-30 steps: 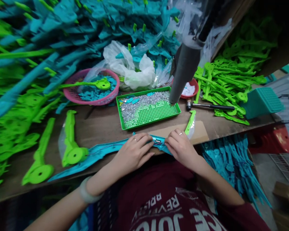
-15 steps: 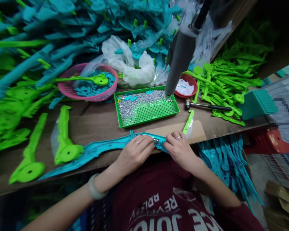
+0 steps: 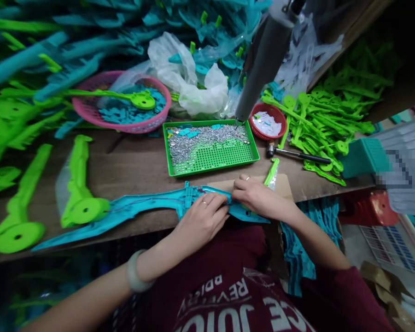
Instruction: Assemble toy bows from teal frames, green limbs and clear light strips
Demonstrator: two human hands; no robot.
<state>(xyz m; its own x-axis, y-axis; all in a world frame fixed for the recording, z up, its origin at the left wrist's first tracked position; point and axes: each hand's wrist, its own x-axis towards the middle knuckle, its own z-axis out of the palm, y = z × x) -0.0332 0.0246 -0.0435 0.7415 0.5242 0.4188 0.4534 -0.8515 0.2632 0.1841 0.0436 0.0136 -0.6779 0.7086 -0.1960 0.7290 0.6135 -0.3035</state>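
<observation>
Both hands, left (image 3: 200, 221) and right (image 3: 257, 198), still gripping teal sword (image 3: 141, 207), shifted right.

Left hand (image 3: 200, 221) and right hand (image 3: 257, 199) cover the middle of the teal plastic part (image 3: 141, 210), so the contact point underneath can't be seen. Grey post (image 3: 260, 57) is cut off at the top edge. Pixelated patch (image 3: 395, 168) at right is unreadable.
</observation>
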